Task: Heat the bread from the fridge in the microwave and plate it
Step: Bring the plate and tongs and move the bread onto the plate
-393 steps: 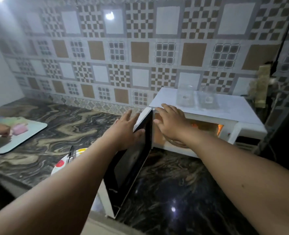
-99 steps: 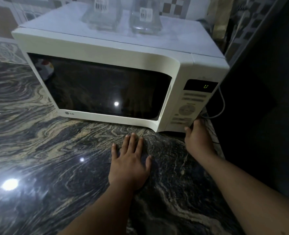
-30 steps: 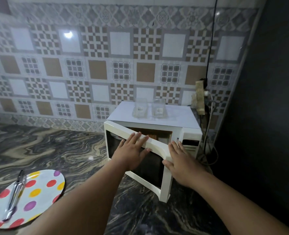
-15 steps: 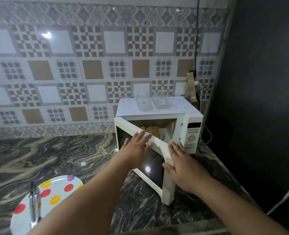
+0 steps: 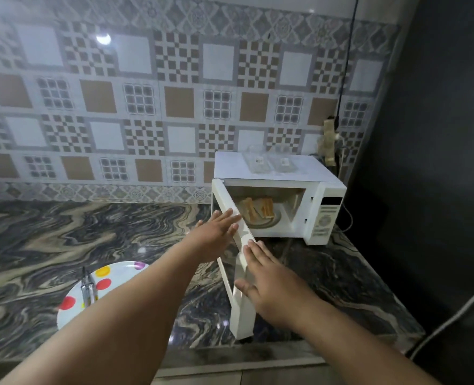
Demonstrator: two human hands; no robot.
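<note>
The microwave (image 5: 279, 201) door (image 5: 237, 262) stands swung wide, both hands flat and spread against it, holding nothing. Bread (image 5: 258, 209) sits inside the microwave. Next, I'd guess: lift it onto the spotted plate (image 5: 102, 290) left of the microwave.
</note>
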